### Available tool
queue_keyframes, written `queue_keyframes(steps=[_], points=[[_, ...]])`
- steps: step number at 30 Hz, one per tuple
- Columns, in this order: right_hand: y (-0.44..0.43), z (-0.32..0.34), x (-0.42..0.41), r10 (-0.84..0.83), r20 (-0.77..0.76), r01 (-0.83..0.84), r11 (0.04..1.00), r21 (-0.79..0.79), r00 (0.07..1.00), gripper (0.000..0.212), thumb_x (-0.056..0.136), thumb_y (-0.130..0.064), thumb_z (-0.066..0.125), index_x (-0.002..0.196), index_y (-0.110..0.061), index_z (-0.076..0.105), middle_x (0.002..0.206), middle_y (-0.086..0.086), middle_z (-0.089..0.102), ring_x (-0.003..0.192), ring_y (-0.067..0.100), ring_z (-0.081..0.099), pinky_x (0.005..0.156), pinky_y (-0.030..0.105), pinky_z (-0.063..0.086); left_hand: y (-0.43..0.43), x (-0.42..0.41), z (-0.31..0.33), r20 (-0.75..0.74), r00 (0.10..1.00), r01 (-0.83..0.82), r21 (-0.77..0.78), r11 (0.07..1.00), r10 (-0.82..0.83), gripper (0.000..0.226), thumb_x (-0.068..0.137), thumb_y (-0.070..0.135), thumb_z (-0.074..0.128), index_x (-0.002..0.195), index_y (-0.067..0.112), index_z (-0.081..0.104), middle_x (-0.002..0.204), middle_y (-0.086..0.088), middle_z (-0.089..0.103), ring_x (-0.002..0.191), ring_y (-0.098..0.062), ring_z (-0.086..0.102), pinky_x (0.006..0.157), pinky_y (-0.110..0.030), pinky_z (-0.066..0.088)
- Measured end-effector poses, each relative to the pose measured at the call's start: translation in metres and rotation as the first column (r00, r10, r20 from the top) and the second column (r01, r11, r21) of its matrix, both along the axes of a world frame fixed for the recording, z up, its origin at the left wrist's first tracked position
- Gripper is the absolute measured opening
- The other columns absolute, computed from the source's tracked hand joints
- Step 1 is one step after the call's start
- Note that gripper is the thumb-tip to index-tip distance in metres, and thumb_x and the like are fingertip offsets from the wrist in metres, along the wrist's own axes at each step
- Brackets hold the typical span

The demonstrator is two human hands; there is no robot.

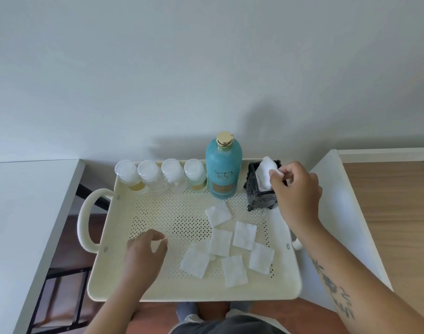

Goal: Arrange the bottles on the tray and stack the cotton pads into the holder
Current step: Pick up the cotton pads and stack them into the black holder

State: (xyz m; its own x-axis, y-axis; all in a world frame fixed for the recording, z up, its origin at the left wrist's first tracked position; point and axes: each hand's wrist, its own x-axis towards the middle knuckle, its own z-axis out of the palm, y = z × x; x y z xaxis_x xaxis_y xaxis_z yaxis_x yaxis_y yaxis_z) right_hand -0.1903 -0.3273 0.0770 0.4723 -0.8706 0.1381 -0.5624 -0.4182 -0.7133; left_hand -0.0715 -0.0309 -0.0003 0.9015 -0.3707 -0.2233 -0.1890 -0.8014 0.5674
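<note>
A cream perforated tray holds several small clear bottles in a row along its far edge, with a tall teal bottle to their right. A black ornate holder stands at the far right corner with white cotton pads sticking out of its top. My right hand is at the holder, fingers pinched on a cotton pad at its rim. Several square cotton pads lie loose on the tray floor. My left hand rests on the tray's left part, fingers curled, holding nothing.
The tray bridges a gap between a white surface on the left and a white surface on the right. A wooden top lies further right. A wall rises directly behind. A dark frame shows below left.
</note>
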Motion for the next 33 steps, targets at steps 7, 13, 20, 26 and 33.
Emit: queue_keyframes(steps=[7, 13, 20, 26, 33], points=[[-0.002, -0.002, 0.004, -0.03, -0.194, 0.022, 0.999, -0.041, 0.98, 0.016, 0.081, -0.025, 0.065, 0.075, -0.011, 0.06, 0.087, 0.003, 0.049, 0.085, 0.027, 0.038, 0.07, 0.034, 0.029, 0.003, -0.01, -0.007, 0.017, 0.999, 0.049, 0.03, 0.998, -0.049, 0.012, 0.085, 0.013, 0.072, 0.096, 0.013, 0.068, 0.097, 0.001, 0.068, 0.098, -0.027, 0.056, 0.082, -0.035, 0.042], [0.001, -0.003, -0.002, 0.067, -0.154, -0.095, 0.978, -0.184, 0.986, 0.023, 0.084, -0.02, 0.069, 0.106, -0.015, 0.063, 0.107, 0.007, 0.058, 0.097, 0.036, 0.048, 0.075, 0.036, 0.032, -0.017, -0.03, -0.007, -0.077, 0.975, 0.208, -0.032, 0.978, -0.21, 0.025, 0.083, 0.023, 0.075, 0.105, 0.021, 0.064, 0.1, 0.008, 0.059, 0.091, -0.016, 0.054, 0.078, -0.026, 0.043], [0.006, -0.01, -0.016, 0.253, -0.3, -0.339, 0.898, -0.28, 0.92, 0.033, 0.092, -0.034, 0.045, 0.087, -0.016, 0.072, 0.094, -0.006, 0.074, 0.114, 0.033, 0.055, 0.092, 0.043, 0.038, -0.033, -0.037, -0.011, -0.103, 0.971, 0.217, 0.014, 0.976, -0.214, 0.031, 0.082, 0.027, 0.074, 0.109, 0.021, 0.061, 0.1, 0.007, 0.055, 0.089, -0.013, 0.055, 0.074, -0.023, 0.043], [0.003, -0.012, -0.016, 0.271, -0.398, -0.383, 0.894, -0.234, 0.876, 0.045, 0.097, -0.045, 0.039, 0.085, -0.016, 0.072, 0.088, -0.004, 0.075, 0.128, 0.033, 0.047, 0.108, 0.048, 0.032, -0.04, -0.035, -0.011, -0.193, 0.966, 0.181, 0.02, 0.983, -0.174, 0.027, 0.085, 0.022, 0.07, 0.108, 0.024, 0.056, 0.091, 0.006, 0.056, 0.078, -0.013, 0.053, 0.063, -0.025, 0.04], [0.003, -0.013, -0.019, 0.291, -0.371, -0.398, 0.88, -0.257, 0.882, 0.046, 0.096, -0.047, 0.036, 0.097, -0.016, 0.071, 0.1, -0.004, 0.074, 0.127, 0.033, 0.048, 0.107, 0.05, 0.036, -0.034, -0.03, 0.003, -0.213, 0.957, 0.183, -0.078, 0.98, -0.196, 0.01, 0.086, 0.022, 0.07, 0.08, 0.025, 0.063, 0.076, 0.009, 0.06, 0.064, -0.006, 0.052, 0.054, -0.014, 0.037]])
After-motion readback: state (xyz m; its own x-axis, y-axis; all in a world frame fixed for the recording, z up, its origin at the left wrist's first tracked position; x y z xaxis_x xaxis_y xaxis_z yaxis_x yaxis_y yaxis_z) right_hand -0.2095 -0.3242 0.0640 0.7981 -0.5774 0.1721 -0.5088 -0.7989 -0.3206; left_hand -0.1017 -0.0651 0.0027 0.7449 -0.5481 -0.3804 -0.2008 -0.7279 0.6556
